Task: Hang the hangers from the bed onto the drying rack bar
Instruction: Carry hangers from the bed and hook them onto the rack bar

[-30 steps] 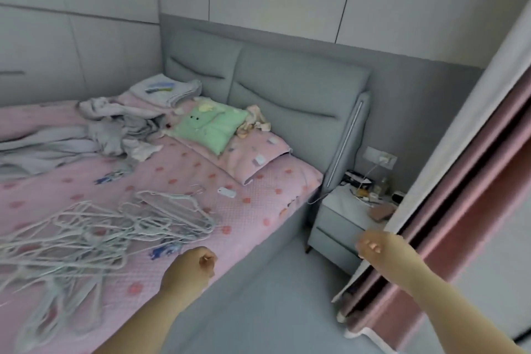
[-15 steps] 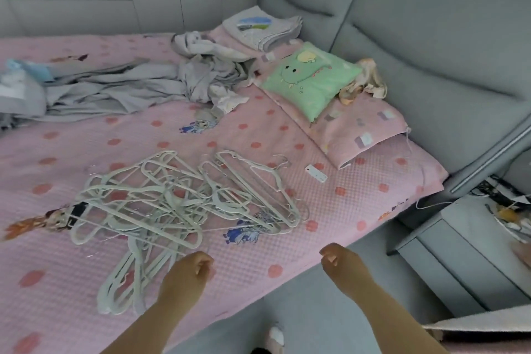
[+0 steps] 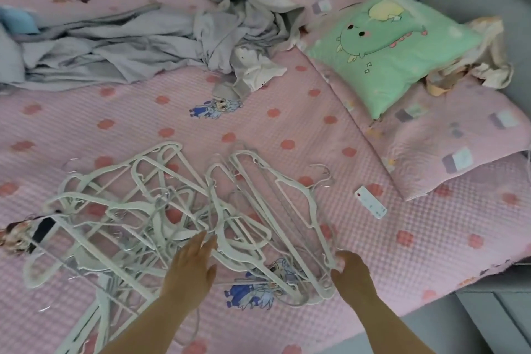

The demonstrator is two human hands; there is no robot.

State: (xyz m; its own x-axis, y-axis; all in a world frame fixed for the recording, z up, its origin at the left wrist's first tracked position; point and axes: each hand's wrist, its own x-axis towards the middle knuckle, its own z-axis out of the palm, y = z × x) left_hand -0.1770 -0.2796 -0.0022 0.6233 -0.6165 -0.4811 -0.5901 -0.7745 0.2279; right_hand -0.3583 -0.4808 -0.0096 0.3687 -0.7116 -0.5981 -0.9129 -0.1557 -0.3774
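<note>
A tangled pile of white plastic hangers (image 3: 138, 210) lies on the pink dotted bed cover (image 3: 301, 123), near its front edge. My left hand (image 3: 189, 264) reaches into the middle of the pile, its fingers straight and resting on the hangers. At the pile's right end, my right hand (image 3: 352, 274) curls its fingers round the lower corner of a hanger (image 3: 304, 210) from the right-hand bunch. The drying rack is out of view.
A small white remote (image 3: 370, 202) lies on the cover right of the hangers. Crumpled grey clothes (image 3: 143, 49) spread across the back. A green cartoon pillow (image 3: 388, 43) sits on a pink pillow (image 3: 448, 146) by the grey headboard. A grey nightstand (image 3: 502, 310) stands at the lower right.
The view has swung from the curtain and nightstand down onto the bed. Both hands have moved forward from the bed's edge onto the hanger pile; the left opened, the right took a hanger's corner.
</note>
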